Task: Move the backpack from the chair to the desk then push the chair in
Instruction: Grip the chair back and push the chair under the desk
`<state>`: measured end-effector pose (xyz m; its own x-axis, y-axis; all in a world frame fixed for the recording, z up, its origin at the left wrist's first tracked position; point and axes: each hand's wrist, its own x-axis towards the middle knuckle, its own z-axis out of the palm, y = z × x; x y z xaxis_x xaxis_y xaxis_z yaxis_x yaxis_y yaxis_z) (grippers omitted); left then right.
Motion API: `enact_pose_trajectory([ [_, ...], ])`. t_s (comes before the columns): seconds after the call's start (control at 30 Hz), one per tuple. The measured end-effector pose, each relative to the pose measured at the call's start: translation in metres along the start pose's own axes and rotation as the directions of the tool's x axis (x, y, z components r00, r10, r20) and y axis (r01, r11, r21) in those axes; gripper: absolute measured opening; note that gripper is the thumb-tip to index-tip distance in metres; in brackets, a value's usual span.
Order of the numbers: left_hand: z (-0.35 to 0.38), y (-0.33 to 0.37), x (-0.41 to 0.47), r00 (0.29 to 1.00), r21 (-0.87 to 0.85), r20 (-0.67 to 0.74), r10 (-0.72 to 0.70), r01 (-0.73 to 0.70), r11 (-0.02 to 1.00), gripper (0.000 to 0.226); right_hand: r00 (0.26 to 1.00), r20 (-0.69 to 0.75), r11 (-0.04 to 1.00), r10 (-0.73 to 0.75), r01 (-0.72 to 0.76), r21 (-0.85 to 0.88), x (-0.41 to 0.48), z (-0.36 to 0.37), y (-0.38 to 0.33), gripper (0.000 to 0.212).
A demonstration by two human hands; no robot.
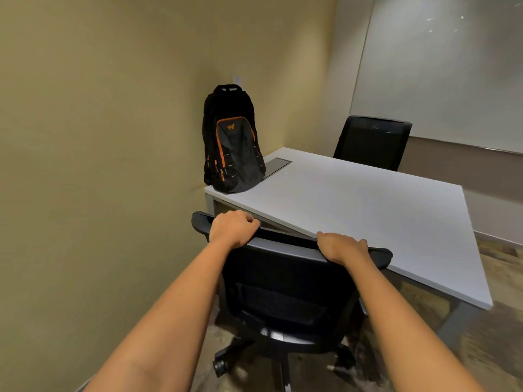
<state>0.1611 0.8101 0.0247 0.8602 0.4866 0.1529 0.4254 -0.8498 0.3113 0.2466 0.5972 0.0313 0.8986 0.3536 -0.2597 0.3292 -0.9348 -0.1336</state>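
A black backpack (232, 142) with orange trim stands upright on the far left corner of the white desk (368, 210), leaning against the wall. A black mesh office chair (283, 290) on castors stands in front of me, its backrest top touching the desk's near edge. My left hand (233, 227) grips the left end of the backrest's top rail. My right hand (341, 247) grips the rail near its right end. The seat is partly tucked under the desk.
A second black chair (372, 141) stands at the desk's far side. A beige wall runs close along the left. A whiteboard (441, 69) hangs on the right wall. A grey cable flap (276, 165) sits in the desk beside the backpack.
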Motion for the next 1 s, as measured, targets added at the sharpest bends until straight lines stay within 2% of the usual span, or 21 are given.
enact_pose_trajectory([
  [0.47, -0.019, -0.082, 0.066, 0.987, -0.018, 0.079, 0.139, -0.138, 0.99, 0.037, 0.989, 0.023, 0.985, 0.148, -0.149, 0.084, 0.023, 0.004, -0.098, 0.06],
  [0.63, -0.025, -0.1, 0.073, 0.975, -0.068, 0.057, 0.213, -0.209, 0.976, 0.038, 0.976, -0.009, 0.969, 0.217, -0.214, 0.127, 0.016, 0.008, -0.121, 0.061],
  [0.7, -0.027, -0.109, 0.075, 0.967, -0.087, 0.062, 0.248, -0.242, 0.966, 0.039, 0.967, -0.058, 0.961, 0.248, -0.238, 0.138, 0.011, 0.012, -0.131, 0.06],
  [0.8, -0.033, -0.12, 0.079, 0.95, -0.117, 0.074, 0.302, -0.293, 0.949, 0.041, 0.924, -0.218, 0.942, 0.313, -0.273, 0.195, 0.006, 0.02, -0.144, 0.054],
  [1.0, -0.036, -0.134, 0.089, 0.932, -0.132, 0.034, 0.361, -0.354, 0.926, 0.039, 0.739, -0.508, 0.893, 0.443, -0.315, 0.322, -0.009, 0.036, -0.165, 0.052],
])
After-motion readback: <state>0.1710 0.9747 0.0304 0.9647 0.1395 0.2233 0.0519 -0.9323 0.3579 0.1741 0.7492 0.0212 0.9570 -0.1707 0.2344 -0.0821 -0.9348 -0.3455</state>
